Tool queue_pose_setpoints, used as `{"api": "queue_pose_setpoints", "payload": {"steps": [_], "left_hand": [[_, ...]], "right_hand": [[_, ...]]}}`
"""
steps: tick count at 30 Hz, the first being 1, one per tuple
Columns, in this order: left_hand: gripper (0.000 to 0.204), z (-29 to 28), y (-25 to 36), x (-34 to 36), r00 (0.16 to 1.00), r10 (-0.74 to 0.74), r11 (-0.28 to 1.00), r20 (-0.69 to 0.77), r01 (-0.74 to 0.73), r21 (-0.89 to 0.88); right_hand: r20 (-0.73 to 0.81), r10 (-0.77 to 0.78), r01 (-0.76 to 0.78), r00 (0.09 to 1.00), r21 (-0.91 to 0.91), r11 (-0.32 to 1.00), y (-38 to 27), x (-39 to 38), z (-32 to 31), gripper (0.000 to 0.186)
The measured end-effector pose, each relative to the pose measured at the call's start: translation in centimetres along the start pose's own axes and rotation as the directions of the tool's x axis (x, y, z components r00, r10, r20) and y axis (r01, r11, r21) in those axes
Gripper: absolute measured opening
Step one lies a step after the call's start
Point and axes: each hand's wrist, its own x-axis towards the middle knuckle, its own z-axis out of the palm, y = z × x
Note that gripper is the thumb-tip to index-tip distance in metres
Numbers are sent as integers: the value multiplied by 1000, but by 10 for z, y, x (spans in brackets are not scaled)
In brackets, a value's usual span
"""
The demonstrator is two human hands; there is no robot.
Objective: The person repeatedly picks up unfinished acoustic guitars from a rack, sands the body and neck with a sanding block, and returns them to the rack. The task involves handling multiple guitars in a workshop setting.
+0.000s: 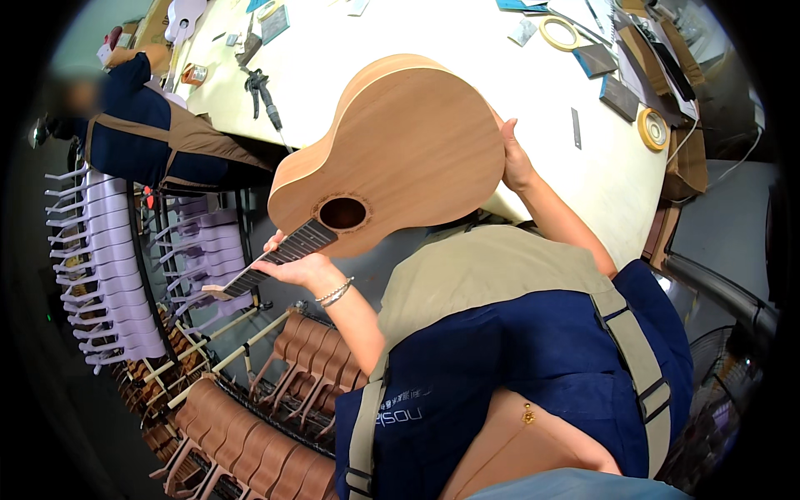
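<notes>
Okay, status:
Ukulele: unfinished ukulele [400, 142] held up over the near edge of the white workbench [467, 50].
Long axis: neck points lower-left, body upper-right.
Your left hand [302, 268]: wrapped around the neck.
Your right hand [514, 158]: flat on the body's far rim, fingers hidden.
Nearer the neck: left hand.

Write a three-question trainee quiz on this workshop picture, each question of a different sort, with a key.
1. True or false: the left hand holds the small guitar by its neck, while the right hand steadies the rounded end of the body.
2. Where do the brown guitars stand? A) flat on the white table B) in a rack low on the person's left C) on a wall
3. Fill in: the left wrist wears a ____.

Key: 1 true; 2 B; 3 bracelet
</notes>
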Motion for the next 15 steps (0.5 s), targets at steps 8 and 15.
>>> {"api": "queue_pose_setpoints", "payload": {"steps": [8, 15], "left_hand": [[43, 8, -2, -4, 999, 34, 999, -38, -32, 35], [42, 5, 2, 4, 997, -3, 1000, -74, 6, 30]], "right_hand": [[25, -71, 73, 997, -87, 994, -19, 2, 5, 89], [-47, -99, 86, 994, -221, 971, -13, 10, 2, 78]]}}
